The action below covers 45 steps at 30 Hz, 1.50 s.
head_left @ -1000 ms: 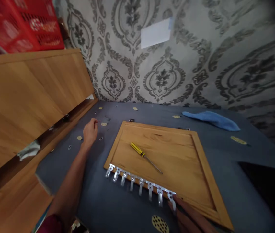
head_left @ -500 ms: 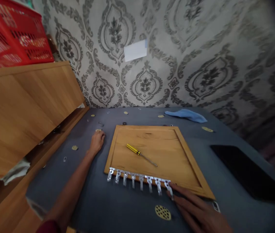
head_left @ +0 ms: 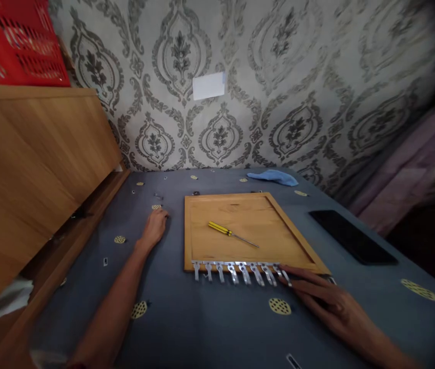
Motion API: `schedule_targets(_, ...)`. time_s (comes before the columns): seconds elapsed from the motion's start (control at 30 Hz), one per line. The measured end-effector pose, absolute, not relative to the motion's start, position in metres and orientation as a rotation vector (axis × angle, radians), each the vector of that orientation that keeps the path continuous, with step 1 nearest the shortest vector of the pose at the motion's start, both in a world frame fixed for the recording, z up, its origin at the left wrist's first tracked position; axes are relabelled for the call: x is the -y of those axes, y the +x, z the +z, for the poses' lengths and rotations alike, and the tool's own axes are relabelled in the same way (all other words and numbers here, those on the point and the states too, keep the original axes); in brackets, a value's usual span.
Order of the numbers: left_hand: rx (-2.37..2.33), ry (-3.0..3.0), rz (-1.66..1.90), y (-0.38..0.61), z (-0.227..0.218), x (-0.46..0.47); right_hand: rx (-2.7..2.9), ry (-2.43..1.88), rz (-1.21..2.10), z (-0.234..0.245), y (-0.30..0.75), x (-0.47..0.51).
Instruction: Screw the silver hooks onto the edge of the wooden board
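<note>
A wooden panel (head_left: 278,228) with a raised frame lies flat on a blue patterned cloth (head_left: 202,328). On it rests a yellow-handled screwdriver (head_left: 231,234). A metal strip of hooks (head_left: 240,270) runs along the panel's near edge. My right hand (head_left: 328,300) lies flat, fingers stretched out, its fingertips touching the right end of that strip. My left hand (head_left: 154,226) rests on the cloth just left of the panel, fingers curled down onto the cloth among small metal parts; whether it holds one is hidden.
A large wooden board (head_left: 28,164) leans on the left with a red crate (head_left: 13,46) behind it. A blue rag (head_left: 273,177) lies at the far edge by the patterned wall. A black phone (head_left: 351,236) lies right of the panel. Small screws (head_left: 105,261) dot the cloth.
The view has swung to the right. My right hand has come fully into view at the strip's right end. My left hand has drawn nearer to the panel's left edge.
</note>
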<state>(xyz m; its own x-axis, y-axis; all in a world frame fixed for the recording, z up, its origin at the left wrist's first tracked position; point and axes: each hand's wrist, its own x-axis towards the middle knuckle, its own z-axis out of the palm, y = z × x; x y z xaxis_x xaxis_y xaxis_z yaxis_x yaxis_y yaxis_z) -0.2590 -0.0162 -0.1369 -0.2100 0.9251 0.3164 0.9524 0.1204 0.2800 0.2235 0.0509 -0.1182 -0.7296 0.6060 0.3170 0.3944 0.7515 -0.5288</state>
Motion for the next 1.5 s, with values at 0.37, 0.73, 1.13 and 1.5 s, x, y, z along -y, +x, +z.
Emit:
schedule_targets(0.37,2.346,-1.908,-0.719,-0.261,-0.124,0.021,2.508,-0.667,0.562,-0.107,0.219,-0.040)
schedule_targets(0.73,2.378,-1.895,-0.677,-0.246,-0.098,0.027,2.534,-0.590,0.560,-0.118,0.223,-0.043)
schedule_targets(1.13,2.491,-1.826,-0.959,-0.192,-0.056,0.029,2.506,-0.523,0.550,-0.117,0.225,-0.042)
schedule_targets(1.5,2.338,-2.944,-1.125,-0.030,-0.033,-0.015,2.531,-0.567,0.499,-0.116,0.228,-0.039)
